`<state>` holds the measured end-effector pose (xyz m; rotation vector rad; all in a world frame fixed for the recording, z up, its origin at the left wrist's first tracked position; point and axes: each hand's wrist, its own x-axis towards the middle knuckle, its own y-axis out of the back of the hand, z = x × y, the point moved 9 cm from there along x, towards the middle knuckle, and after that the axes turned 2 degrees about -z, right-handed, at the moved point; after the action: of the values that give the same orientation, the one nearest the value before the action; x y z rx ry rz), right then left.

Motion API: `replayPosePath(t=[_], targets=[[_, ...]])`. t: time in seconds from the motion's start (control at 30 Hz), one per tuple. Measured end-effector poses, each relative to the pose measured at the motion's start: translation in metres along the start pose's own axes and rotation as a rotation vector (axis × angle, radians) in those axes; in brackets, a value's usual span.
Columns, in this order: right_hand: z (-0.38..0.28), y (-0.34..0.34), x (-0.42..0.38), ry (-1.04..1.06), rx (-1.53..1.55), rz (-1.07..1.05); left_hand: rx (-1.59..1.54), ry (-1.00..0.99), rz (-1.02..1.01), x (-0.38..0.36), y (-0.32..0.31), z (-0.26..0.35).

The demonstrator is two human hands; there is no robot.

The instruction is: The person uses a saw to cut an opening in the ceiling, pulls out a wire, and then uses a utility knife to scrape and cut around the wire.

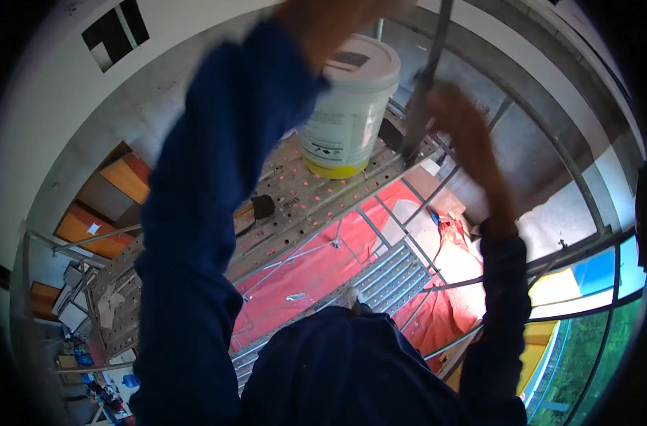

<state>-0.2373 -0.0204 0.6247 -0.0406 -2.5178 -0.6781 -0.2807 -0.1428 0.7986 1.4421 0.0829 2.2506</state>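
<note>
My left hand (330,25) is raised at the top edge, smeared by motion and partly cut off; its fingers cannot be made out. Behind the left forearm stands a white lidded bucket (344,117) with a yellow base, upright on the perforated metal platform (295,206). To the right of the bucket, my right hand (462,121) is closed around a long grey bar (430,74). This bar is blurred and slants down toward the platform's edge; its upper end leaves the frame. Just left of its lower part lies a small dark object (391,133).
A dark-ended tool (263,206) lies on the platform. Below are a second metal deck (391,277) and red sheeting (288,284). Scaffold rails (575,170) curve along the right. Orange-brown shelving (100,220) stands at the left, with a grey wall behind.
</note>
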Motion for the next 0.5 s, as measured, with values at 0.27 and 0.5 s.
replayPosePath(t=[0.27,0.5], targets=[[0.080,-0.132,-0.102,-0.209,0.659,-0.272,-0.784,0.646,0.162,-0.165,-0.043,-0.110],[0.104,-0.121,-0.140,-0.253,0.891,-0.330,-0.674,0.704,0.213,-0.186,-0.059,-0.102]])
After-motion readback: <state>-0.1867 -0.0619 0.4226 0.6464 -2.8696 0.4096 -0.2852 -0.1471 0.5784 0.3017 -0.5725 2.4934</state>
